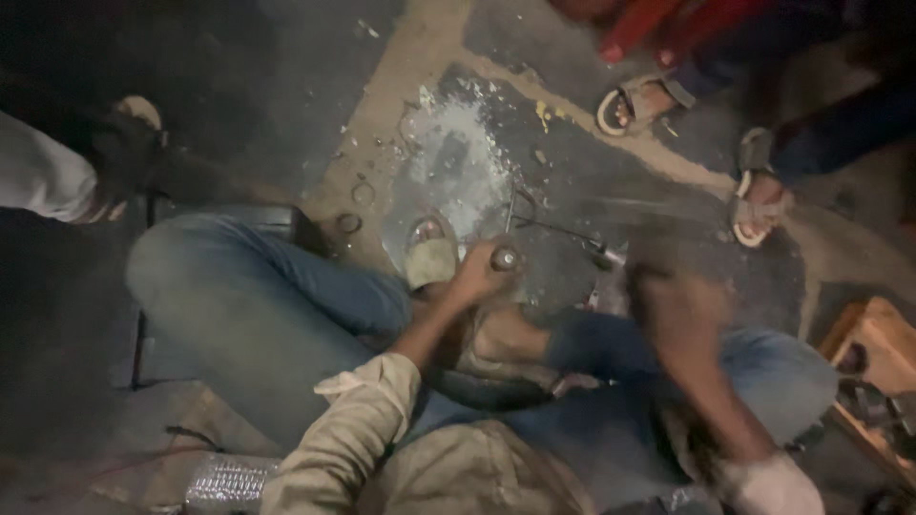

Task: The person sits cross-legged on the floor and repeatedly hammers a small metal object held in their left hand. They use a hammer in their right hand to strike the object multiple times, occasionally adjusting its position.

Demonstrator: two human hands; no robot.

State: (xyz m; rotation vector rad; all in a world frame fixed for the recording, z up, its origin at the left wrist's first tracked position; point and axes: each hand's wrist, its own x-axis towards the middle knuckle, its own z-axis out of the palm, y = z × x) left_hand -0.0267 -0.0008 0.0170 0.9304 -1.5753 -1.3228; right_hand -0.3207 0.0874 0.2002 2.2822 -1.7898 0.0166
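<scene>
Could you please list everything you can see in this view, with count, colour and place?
short metal cylinder: one, grey, gripped in the left hand, centre
thin metal rods: a few, dark, on the floor right of the cylinder
metal rings: a few, grey, on the floor left of centre
powder patch: one, whitish, on the floor above centre
wooden box: one, brown, right edge
plastic bottle: one, clear, bottom left
other people's sandalled feet: two, top right
jeans-clad legs: two, blue, folded across the middle
left hand: one, fist closed on the cylinder
right hand: one, blurred, beside the rods; its grip is unclear
</scene>
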